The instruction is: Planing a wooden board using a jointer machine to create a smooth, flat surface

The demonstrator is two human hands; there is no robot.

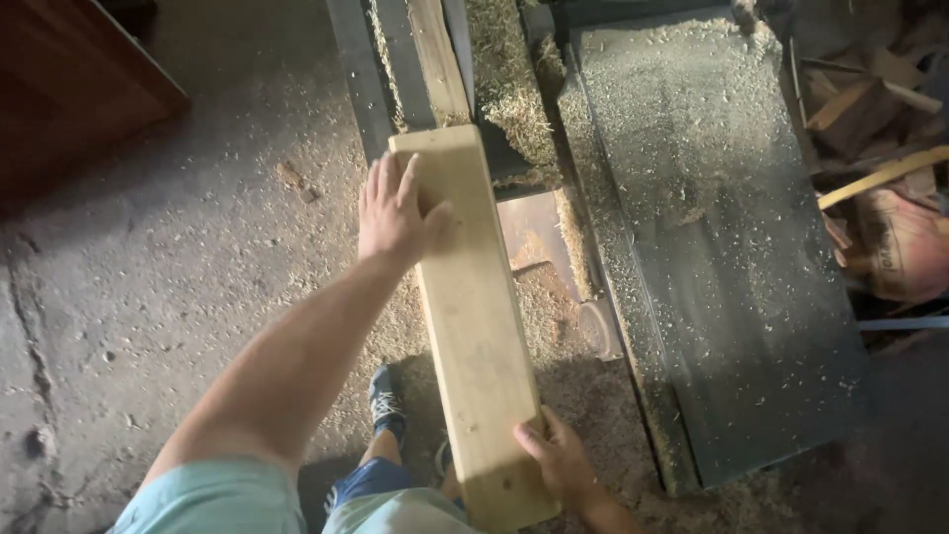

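the concrete floor (168,267) takes up the whole left side of your view, cracked and dusted with sawdust, and a dark reddish wooden panel (69,79) sits at its far left corner. to the right stands the machine table (732,297), a long dark metal surface speckled with wood chips, running from the far edge of the view down toward you. along its left edge a thick band of sawdust (514,89) is heaped, and a narrow wooden strip (438,54) lies in the channel beyond the plank's far end. past the table's right edge there is a pile of wood offcuts (870,109).

the plank (474,326) is a long pale board lying lengthwise just left of the table's left edge, its far end up by the sawdust heap and its near end close to your body. your left hand (395,213) lies flat on the far part of the plank, fingers spread over its left edge and thumb across the top face, pressing rather than gripping. your right hand (559,460) holds the near end from the right side, fingers curled around that edge. below the plank you can see your dark shoe (388,405) on the sawdust-covered floor.
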